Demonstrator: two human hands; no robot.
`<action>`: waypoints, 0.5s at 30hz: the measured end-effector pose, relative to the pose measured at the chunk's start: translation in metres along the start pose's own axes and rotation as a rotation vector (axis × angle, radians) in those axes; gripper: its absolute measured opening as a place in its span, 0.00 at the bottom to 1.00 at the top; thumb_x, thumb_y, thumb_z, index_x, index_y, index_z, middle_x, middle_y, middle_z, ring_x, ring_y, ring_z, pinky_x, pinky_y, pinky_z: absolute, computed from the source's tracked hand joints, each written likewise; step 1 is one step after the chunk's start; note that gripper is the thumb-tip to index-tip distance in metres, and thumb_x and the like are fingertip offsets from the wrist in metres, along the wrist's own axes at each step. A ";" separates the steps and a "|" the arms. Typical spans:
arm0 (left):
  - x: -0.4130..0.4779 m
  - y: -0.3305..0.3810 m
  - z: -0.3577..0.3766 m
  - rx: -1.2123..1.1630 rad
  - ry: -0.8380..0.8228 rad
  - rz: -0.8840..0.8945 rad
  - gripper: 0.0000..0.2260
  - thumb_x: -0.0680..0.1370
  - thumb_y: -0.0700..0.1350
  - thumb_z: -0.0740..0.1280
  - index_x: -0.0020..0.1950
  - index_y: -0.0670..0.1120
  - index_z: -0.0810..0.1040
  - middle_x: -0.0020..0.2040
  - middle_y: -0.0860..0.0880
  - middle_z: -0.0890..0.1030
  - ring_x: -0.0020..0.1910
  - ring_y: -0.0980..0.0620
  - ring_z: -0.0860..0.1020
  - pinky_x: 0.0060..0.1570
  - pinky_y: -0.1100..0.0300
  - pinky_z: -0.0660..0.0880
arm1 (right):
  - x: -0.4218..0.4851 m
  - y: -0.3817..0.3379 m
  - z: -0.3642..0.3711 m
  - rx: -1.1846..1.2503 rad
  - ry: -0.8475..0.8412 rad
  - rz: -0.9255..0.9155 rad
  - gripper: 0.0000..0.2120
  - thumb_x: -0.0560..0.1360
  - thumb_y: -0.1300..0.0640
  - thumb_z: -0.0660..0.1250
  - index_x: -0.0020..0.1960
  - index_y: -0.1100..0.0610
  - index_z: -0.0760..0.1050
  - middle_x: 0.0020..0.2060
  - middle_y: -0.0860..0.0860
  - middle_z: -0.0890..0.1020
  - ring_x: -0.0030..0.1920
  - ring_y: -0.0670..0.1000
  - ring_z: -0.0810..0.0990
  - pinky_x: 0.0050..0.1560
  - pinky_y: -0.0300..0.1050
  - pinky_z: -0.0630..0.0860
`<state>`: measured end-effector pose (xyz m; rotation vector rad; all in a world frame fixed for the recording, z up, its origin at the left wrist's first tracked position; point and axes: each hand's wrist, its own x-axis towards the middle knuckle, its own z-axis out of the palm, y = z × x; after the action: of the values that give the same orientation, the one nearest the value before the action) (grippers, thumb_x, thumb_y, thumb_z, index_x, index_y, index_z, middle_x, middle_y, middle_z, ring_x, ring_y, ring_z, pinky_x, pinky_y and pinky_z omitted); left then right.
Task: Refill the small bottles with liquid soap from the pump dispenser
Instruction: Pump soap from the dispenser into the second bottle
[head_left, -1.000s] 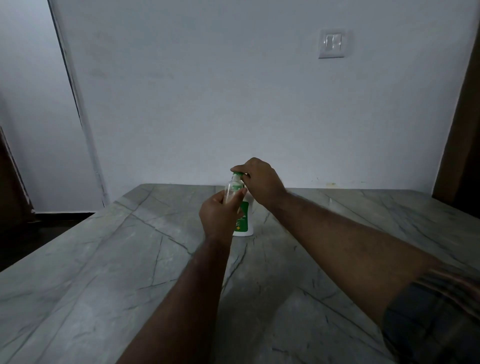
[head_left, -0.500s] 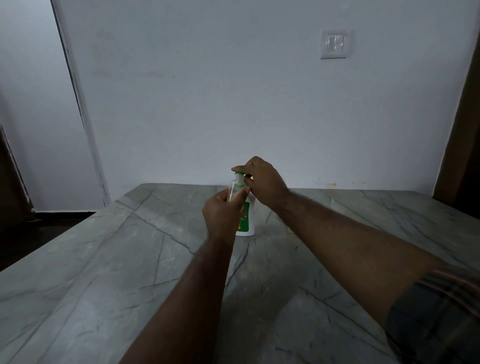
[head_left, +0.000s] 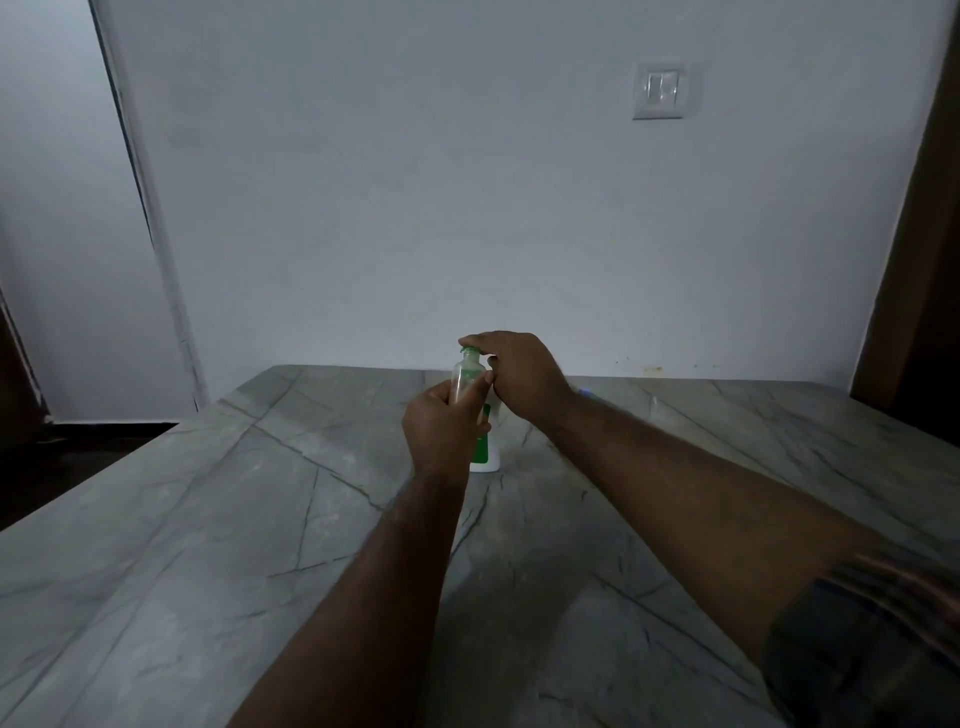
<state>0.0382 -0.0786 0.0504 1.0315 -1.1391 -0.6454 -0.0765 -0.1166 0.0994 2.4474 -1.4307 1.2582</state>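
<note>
My left hand (head_left: 441, 428) grips a small clear bottle (head_left: 466, 375) and holds it upright, its open neck just under the green pump nozzle. Behind it stands the white pump dispenser (head_left: 488, 452) with a green label, mostly hidden by my left hand. My right hand (head_left: 519, 374) lies on top of the dispenser's pump head, fingers extended over it toward the left; the pump head itself is almost fully covered.
The grey veined stone table (head_left: 260, 545) reaches to a white wall. A light switch (head_left: 657, 91) sits high on the wall. A dark wooden frame (head_left: 914, 260) stands at the right, and the dark floor (head_left: 78, 447) lies past the table's left edge.
Both hands stay at the dispenser with the small bottle under the nozzle. The right hand's fingers now lie flatter over the pump head; the view has shifted slightly.
</note>
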 end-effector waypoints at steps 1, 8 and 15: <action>0.000 -0.001 0.001 -0.008 0.000 -0.004 0.10 0.73 0.55 0.75 0.42 0.49 0.84 0.33 0.54 0.83 0.30 0.62 0.82 0.26 0.72 0.74 | -0.001 0.002 0.001 -0.006 0.002 0.004 0.24 0.72 0.70 0.61 0.66 0.58 0.75 0.63 0.55 0.79 0.65 0.53 0.76 0.67 0.51 0.73; 0.000 -0.001 0.001 -0.067 0.001 -0.017 0.10 0.73 0.56 0.75 0.34 0.54 0.80 0.33 0.54 0.83 0.31 0.57 0.84 0.27 0.67 0.77 | 0.004 0.002 -0.003 -0.079 -0.034 -0.020 0.23 0.72 0.67 0.63 0.66 0.57 0.75 0.64 0.54 0.78 0.66 0.53 0.75 0.69 0.52 0.69; 0.000 -0.003 0.002 -0.009 -0.011 0.000 0.12 0.73 0.58 0.73 0.33 0.57 0.78 0.32 0.57 0.81 0.32 0.57 0.83 0.32 0.64 0.80 | -0.003 0.002 0.004 -0.062 -0.010 0.019 0.21 0.75 0.65 0.61 0.67 0.56 0.74 0.65 0.53 0.78 0.66 0.52 0.75 0.70 0.51 0.69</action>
<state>0.0367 -0.0807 0.0481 1.0212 -1.1453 -0.6561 -0.0766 -0.1174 0.0945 2.4090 -1.4750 1.1880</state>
